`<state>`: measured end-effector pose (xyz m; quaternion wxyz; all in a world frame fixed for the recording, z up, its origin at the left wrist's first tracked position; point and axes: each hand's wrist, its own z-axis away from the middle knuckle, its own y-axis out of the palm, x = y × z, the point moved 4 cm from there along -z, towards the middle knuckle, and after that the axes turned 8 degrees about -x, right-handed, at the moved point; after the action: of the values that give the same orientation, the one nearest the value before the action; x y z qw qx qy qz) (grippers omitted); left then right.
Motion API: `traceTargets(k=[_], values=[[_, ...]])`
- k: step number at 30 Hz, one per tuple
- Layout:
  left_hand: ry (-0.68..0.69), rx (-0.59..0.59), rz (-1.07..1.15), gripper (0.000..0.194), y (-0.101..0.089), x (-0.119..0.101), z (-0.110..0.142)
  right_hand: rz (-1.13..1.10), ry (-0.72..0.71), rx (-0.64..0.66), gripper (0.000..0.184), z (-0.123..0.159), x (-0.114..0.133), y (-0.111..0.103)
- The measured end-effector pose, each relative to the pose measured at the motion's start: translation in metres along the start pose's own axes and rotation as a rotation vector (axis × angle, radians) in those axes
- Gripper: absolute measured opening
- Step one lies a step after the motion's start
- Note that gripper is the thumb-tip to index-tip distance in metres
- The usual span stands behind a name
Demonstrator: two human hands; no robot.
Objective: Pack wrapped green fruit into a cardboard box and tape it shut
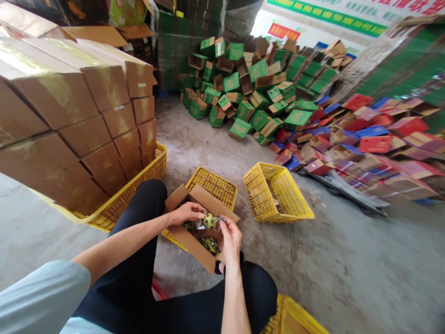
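Observation:
A small yellow-green ball with dark patches (209,221), wrapped in clear plastic, is held between my two hands. My left hand (187,213) pinches the wrapper on the left of it. On the other side, my right hand (231,234) grips the wrapper's twisted end. Directly below is a cardboard box (194,245) with its flaps up, and similar wrapped balls (209,243) lie inside. The box rests on a yellow plastic crate (174,240) between my knees. How many balls are in the box is partly hidden by my hands.
Stacked cartons (104,93) rise from a long yellow crate (139,195) at left. Another yellow crate (288,208) stands front right, and a yellow basket (217,188) sits just behind the box. Green boxes (239,127) and red and blue boxes (375,144) are heaped farther back.

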<state>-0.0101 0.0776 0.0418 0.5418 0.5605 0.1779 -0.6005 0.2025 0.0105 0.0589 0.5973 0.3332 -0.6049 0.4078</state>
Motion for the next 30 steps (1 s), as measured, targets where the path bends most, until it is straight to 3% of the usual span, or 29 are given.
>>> traceTargets(k=[7,17,20,24,30], values=[[0.025,-0.102,-0.009,0.049,-0.003,0.0,-0.003,-0.063,0.048,-0.089,0.052,-0.001,-0.005,-0.001],[0.002,-0.124,0.004,0.056,-0.004,0.0,-0.002,-0.16,0.167,-0.045,0.057,0.002,-0.005,0.003],[0.026,-0.169,-0.061,0.052,-0.01,0.001,-0.003,-0.176,0.201,0.005,0.062,0.003,-0.003,0.005],[0.202,-0.363,-0.247,0.038,-0.026,-0.009,-0.006,-0.118,0.218,0.1,0.067,0.002,0.003,0.002],[0.406,-0.492,-0.466,0.021,-0.043,-0.016,-0.01,0.274,0.151,0.43,0.053,0.01,-0.008,-0.01]])
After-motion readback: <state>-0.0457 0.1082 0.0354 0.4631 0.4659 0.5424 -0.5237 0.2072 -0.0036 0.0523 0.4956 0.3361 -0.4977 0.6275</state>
